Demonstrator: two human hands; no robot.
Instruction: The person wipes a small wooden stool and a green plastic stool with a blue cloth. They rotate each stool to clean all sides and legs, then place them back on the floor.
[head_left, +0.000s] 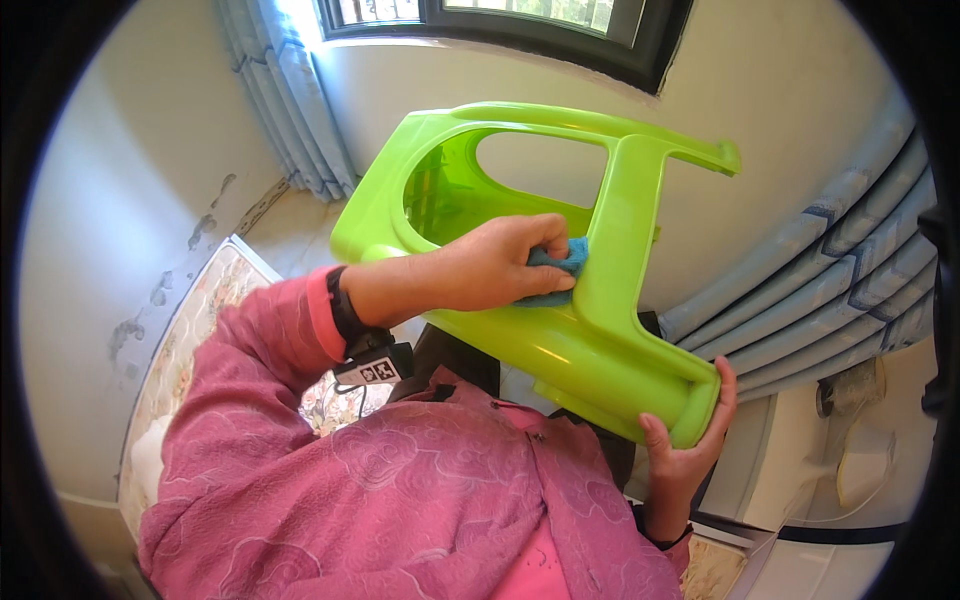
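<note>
A large lime-green moulded plastic shell (517, 337) lies tilted in front of my torso. Its body has a wide rounded opening, and a rail runs along its far side. My left hand (517, 259) pinches a folded blue cloth (576, 259) between thumb and fingers. The cloth is pressed to the shell beside the crossbar (616, 247), at the near edge of the opening. At the shell's near right end, my right hand (690, 442) grips the corner, thumb on the near side and fingers around the outer edge. What bears the shell's weight underneath is hidden.
A black strap with a small device (375, 367) is on my left wrist. Blue curtains hang at left (296, 105) and right (832, 247), below a dark-framed window (555, 45). A floral-patterned panel (225, 281) stands at left. White furniture (780, 457) with a cable is at right.
</note>
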